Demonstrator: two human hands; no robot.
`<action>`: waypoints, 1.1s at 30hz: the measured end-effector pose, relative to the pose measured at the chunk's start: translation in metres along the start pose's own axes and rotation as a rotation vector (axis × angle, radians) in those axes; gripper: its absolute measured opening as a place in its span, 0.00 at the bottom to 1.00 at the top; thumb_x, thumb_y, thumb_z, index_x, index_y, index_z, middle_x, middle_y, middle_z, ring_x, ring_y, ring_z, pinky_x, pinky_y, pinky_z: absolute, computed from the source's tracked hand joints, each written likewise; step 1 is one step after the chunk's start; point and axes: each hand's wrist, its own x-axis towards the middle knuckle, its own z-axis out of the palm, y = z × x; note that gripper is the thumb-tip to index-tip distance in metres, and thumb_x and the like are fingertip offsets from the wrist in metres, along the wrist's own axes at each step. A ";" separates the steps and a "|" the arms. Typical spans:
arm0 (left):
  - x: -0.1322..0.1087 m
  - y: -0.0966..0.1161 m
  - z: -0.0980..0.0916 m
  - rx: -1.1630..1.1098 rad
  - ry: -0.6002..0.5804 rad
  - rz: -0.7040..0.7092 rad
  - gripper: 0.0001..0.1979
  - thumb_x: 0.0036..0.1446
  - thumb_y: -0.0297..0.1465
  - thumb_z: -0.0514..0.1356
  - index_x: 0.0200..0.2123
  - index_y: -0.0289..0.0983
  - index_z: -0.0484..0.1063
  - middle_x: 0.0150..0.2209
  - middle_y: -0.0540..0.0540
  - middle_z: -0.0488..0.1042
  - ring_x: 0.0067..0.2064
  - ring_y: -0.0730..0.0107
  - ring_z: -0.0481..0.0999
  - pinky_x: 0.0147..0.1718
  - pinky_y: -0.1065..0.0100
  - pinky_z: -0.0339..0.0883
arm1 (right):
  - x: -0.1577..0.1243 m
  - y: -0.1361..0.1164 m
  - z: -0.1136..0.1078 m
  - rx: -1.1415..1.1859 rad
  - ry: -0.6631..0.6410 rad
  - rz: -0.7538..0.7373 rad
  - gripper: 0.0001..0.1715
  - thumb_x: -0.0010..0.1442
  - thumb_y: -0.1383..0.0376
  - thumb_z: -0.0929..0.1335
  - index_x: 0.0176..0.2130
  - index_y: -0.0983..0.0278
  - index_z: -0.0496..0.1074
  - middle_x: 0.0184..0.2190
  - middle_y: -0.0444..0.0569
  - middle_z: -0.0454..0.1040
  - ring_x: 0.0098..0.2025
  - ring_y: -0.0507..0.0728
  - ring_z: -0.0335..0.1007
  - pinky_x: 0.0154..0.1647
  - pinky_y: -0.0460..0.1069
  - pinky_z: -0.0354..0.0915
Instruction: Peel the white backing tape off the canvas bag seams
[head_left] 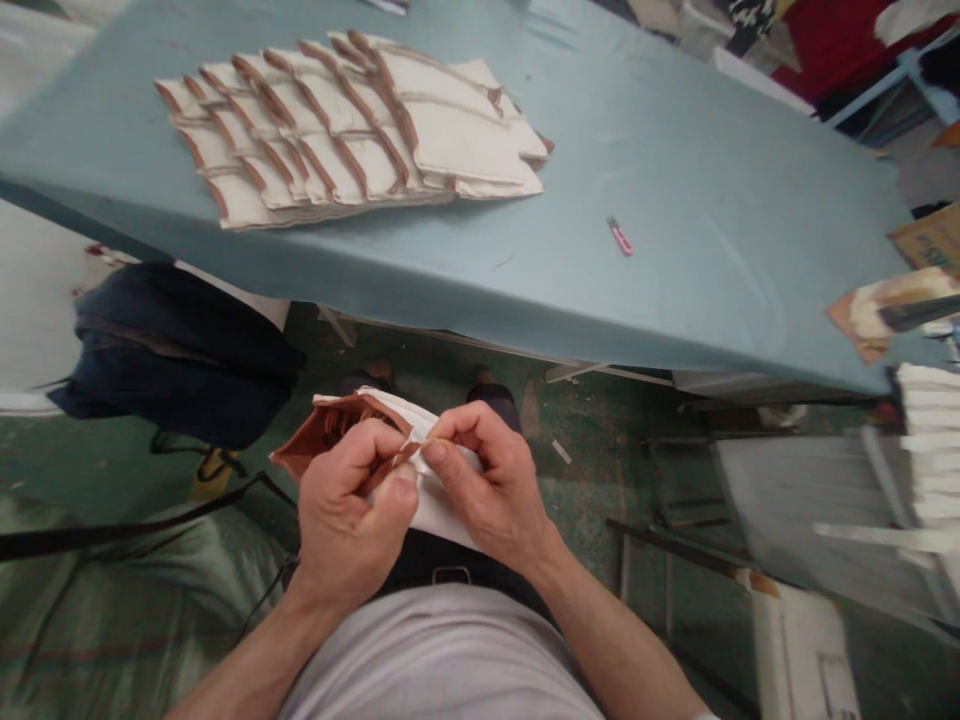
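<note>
Close to my body, above the floor, I hold a white fabric pouch piece [444,512] with a brown inner side. My left hand [349,515] is closed on its edge, thumb against the fingers. Pinching the same edge just to the right is my right hand [491,480], its thumb and fingertips almost meeting those of the left. The brown side opens out to the left, beyond my left knuckles. What lies between the fingertips is too small to make out. On the table beyond, similar white and brown pieces [465,135] lie in overlapping rows.
A blue-covered table [712,240] spans the view ahead. Small pink-handled thread snips [621,237] lie on it. A dark cloth-covered bundle [176,345] is at left, above a green sack [142,610]. At right are a metal frame [675,550] and stacked white pieces [930,440].
</note>
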 end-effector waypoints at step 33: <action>0.011 -0.016 -0.008 -0.183 -0.347 -0.142 0.12 0.67 0.37 0.57 0.33 0.40 0.75 0.29 0.49 0.72 0.28 0.67 0.67 0.29 0.66 0.63 | 0.018 0.001 -0.014 0.615 -0.276 0.655 0.35 0.52 0.38 0.79 0.32 0.62 0.67 0.18 0.32 0.60 0.18 0.44 0.45 0.18 0.44 0.42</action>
